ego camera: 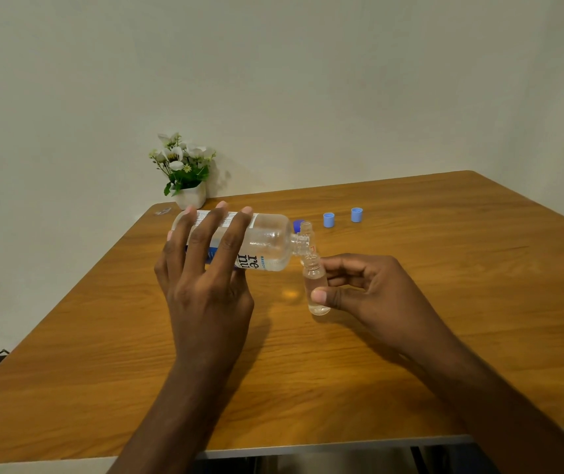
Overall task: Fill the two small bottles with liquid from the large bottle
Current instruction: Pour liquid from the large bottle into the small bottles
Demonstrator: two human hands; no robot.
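The large bottle (pixel 267 246) lies tipped sideways above the table (pixel 444 268), its neck meeting the mouth of a small bottle (pixel 315 285) that holds a little clear liquid. The left hand (pixel 205 285) grips the large bottle from above, fingers laid over it; the right hand (pixel 369 289) pinches the small bottle between thumb and fingers. A second small bottle (pixel 305 229) stands just behind the neck, with two light-blue caps (pixel 329 220) further right

Soft, even indoor light; faint shadows under the arms, a small glare spot on the table (pixel 410 336), wide-angle bending at edges.
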